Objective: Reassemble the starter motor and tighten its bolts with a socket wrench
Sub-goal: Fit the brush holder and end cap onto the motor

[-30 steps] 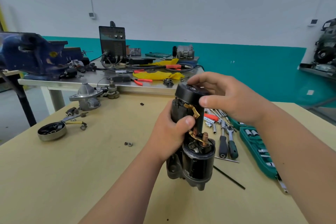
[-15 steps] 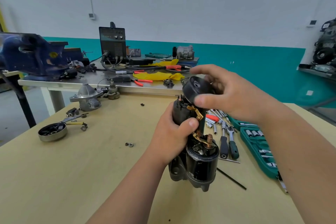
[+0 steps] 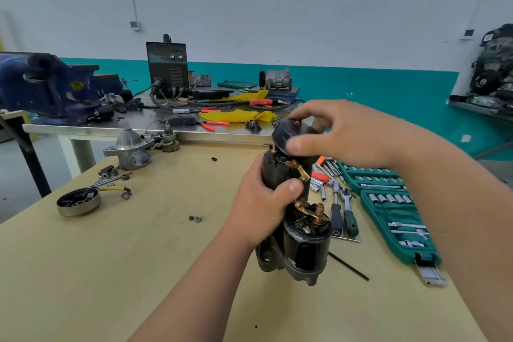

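Fingers and thumb of your left hand (image 3: 261, 203) are curled round the upper body of the starter motor (image 3: 305, 241) and hold it upright over the wooden table (image 3: 111, 272). Can't tell if its lower end touches the tabletop. The solenoid side with the copper terminals faces you.

Your right hand (image 3: 349, 133) pinches the black end cap (image 3: 288, 133) between thumb and fingertips. The cap is tilted at the top of the motor body, not seated flat.

The green socket set case (image 3: 394, 211) lies open to the right of the motor. Loose tools sit between the two, including a green-handled tool (image 3: 350, 223). A thin black rod (image 3: 348, 266) lies on the table just right of the motor's base.

To the left are two small nuts (image 3: 195, 218), a round metal part with a yellow lead (image 3: 78, 201) and a silver housing (image 3: 129, 148). A blue vise (image 3: 47, 83) stands on the metal bench (image 3: 125, 123) behind.
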